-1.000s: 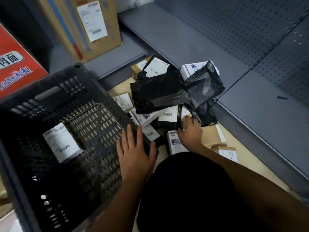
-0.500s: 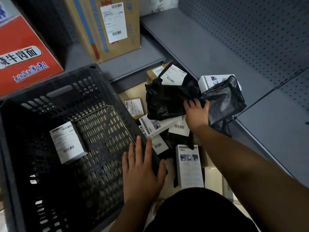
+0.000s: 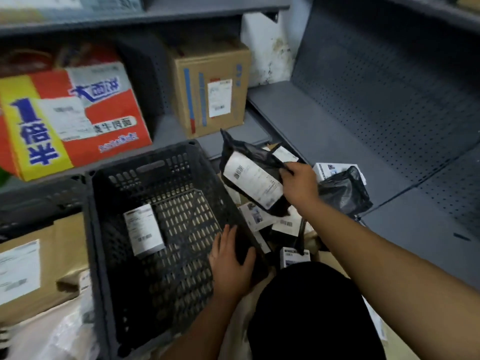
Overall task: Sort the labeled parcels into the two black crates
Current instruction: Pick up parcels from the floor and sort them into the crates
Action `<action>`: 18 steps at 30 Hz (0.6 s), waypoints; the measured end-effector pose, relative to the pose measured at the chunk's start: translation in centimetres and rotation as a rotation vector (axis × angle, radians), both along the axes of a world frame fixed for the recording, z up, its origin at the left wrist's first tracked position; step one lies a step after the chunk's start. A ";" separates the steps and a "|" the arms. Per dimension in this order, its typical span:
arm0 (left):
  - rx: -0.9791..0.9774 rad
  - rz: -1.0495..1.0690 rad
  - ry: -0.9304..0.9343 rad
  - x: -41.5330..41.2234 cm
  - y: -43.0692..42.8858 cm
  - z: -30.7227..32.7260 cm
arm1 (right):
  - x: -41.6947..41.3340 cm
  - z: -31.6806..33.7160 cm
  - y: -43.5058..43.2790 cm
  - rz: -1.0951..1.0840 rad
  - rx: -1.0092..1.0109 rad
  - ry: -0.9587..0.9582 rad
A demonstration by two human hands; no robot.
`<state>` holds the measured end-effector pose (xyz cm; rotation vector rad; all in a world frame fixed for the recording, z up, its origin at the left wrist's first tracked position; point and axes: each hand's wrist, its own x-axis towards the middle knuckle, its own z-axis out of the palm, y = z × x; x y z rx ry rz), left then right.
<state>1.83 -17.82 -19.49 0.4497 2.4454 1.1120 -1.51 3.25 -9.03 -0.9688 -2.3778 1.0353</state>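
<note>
My right hand [image 3: 298, 184] grips a black plastic mailer bag [image 3: 246, 162] with a white barcode label, held in the air above the parcel pile, just right of the crate's far corner. My left hand [image 3: 231, 263] rests on the right rim of the black slatted crate [image 3: 104, 229], fingers flat inside and thumb over the edge. One white labeled parcel [image 3: 143, 231] lies on the crate floor. Several white boxes and labeled packets [image 3: 285, 224] remain piled on the floor between the crate and the shelf, with another black bag [image 3: 342, 190] at the right.
A brown carton [image 3: 210, 89] and a red and yellow carton [image 3: 65, 118] stand on the low grey shelf behind the crate. A brown labeled box [image 3: 39, 261] lies left of the crate. Grey pegboard shelving [image 3: 389, 113] runs along the right. My dark-clad knee [image 3: 311, 307] is below.
My right hand took hold of the black labeled bag and lifted it off the pile, up and toward the crate. My left hand stayed on the crate rim. The view tilted upward.
</note>
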 end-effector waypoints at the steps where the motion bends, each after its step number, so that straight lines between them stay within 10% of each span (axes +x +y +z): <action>1: 0.123 0.082 -0.065 -0.2 -1.3 1.0 | -0.4 1.8 -1.7 0.016 -0.134 0.040; 10: 0.831 0.566 -0.522 -8.4 -19.8 14.8 | -1.9 8.9 -18.1 0.200 -0.980 0.157; 18: 0.873 0.465 -0.654 -6.0 -24.9 19.5 | -0.4 8.9 -25.1 0.332 -1.279 0.130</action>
